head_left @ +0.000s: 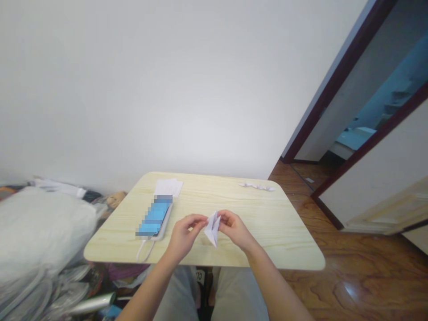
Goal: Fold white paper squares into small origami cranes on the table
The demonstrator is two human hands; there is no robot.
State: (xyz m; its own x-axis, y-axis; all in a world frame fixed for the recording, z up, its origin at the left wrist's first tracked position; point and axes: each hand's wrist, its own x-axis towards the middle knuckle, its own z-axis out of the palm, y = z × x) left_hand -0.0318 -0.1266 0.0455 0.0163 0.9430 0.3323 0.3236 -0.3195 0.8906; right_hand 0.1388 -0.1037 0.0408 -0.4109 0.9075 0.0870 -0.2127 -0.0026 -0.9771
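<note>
A folded piece of white paper [212, 229], pointed at its lower end, is held up between my two hands just above the table. My left hand [187, 232] pinches its left edge between thumb and fingers. On the other side, my right hand [234, 226] grips the right edge the same way. Several layered folds show in the paper, but its exact shape is too small to make out.
A light wood table [274, 232] stands against the white wall. On its left lie a phone with a blurred screen [155, 216], a white cable [145, 250] and white paper sheets [169, 186]. Small folded white papers [257, 187] line the back right. Bagged items [43, 232] crowd the floor at left.
</note>
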